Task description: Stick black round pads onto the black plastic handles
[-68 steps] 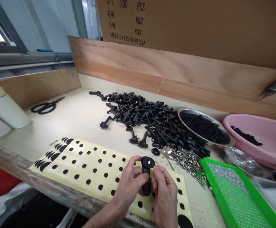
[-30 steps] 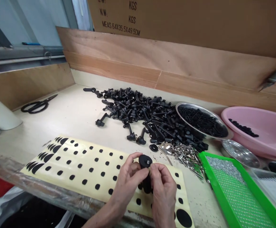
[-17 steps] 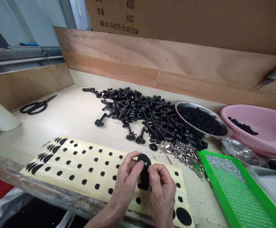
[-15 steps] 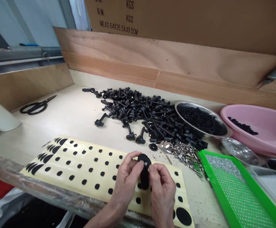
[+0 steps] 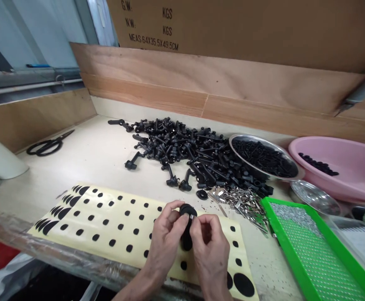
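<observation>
Two bare hands work low at center frame over a sheet of black stickers (image 5: 119,225). The left hand (image 5: 166,238) and right hand (image 5: 209,246) closely pinch a black plastic knob handle (image 5: 186,234); steady fingertips suit its small metal insert (image 5: 191,217).

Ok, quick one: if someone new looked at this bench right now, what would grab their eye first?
The sprawling heap of black plastic handles mid-bench comes first, with a steel bowl of black bolts at its right. Nearest, the left hand and right hand hold one handle over a cream sheet of black stickers. At far right, a bright green tray and pink basin stand out.
</observation>
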Demonstrator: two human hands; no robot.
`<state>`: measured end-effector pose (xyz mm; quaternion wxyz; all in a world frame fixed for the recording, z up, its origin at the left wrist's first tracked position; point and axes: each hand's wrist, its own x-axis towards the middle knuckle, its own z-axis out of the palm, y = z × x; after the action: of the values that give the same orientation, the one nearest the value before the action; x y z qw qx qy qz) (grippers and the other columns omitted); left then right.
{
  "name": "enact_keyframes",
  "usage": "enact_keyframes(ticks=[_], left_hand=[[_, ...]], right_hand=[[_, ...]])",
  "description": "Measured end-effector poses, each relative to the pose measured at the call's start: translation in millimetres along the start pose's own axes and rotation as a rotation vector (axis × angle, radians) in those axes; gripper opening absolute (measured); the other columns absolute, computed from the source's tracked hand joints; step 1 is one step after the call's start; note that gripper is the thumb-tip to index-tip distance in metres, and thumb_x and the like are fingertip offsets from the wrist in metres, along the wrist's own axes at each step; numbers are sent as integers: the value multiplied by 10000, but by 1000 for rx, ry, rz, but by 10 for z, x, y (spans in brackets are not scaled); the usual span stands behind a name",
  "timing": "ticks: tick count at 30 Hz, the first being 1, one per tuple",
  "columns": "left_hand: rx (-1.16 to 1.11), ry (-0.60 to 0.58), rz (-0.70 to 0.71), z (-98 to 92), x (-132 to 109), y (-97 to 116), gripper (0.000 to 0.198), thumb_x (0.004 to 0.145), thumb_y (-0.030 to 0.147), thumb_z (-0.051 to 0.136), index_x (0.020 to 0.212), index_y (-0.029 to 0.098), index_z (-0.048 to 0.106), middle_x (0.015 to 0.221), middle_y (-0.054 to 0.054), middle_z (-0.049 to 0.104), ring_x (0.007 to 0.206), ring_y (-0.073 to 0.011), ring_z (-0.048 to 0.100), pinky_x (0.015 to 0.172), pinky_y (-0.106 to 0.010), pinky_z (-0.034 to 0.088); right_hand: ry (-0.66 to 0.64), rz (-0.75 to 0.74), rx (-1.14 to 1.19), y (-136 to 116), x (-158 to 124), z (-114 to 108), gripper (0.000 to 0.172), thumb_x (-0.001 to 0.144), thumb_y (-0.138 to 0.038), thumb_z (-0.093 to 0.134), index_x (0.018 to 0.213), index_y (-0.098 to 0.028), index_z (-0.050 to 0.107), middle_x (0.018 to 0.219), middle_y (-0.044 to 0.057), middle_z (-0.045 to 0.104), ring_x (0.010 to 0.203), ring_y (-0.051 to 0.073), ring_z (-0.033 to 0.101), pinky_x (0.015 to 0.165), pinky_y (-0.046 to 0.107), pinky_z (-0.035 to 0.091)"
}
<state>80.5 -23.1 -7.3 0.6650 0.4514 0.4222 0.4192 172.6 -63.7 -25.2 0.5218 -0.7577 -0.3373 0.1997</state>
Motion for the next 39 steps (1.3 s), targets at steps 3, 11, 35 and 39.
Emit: enact_keyframes(ticks=[3, 11, 35, 39], left_hand=[[-25, -28, -17, -38, 1, 13, 278, 838, 338, 621, 1080, 205, 586, 773, 8, 611, 722, -128, 527, 657, -211, 415], [-173, -106, -169, -129, -33, -6, 270, 810, 346, 651, 1031, 192, 630, 808, -13, 643, 709, -128, 550, 684, -228, 448], [-266, -121, -184, -150, -278, 14, 339, 824, 429, 630, 1043, 172, 594, 676, -3, 619, 530, -103, 542, 526, -207, 434], [-263, -60, -180, -181, -295, 40, 355, 829, 440, 618, 1052, 164, 606, 630, 1, 617, 528, -100, 536, 537, -198, 430]], right_hand=[[-151, -15, 16, -22, 74, -87, 269, 786, -465, 587, 673, -232, 513, 604, -25, 533, 524, 143, 467, 496, 250, 384], [-73, -226, -236, -152, 18, -250, 274, 769, -466, 631, 644, -232, 564, 681, -17, 577, 471, 116, 454, 492, 257, 322], [-313, 86, 471, -84, -227, -162, 291, 791, -451, 678, 885, -192, 584, 623, -27, 594, 485, 120, 525, 462, 232, 446], [-424, 63, 580, -65, -243, -194, 373, 798, -375, 686, 1095, -186, 566, 761, 8, 640, 601, 149, 604, 587, 285, 521]])
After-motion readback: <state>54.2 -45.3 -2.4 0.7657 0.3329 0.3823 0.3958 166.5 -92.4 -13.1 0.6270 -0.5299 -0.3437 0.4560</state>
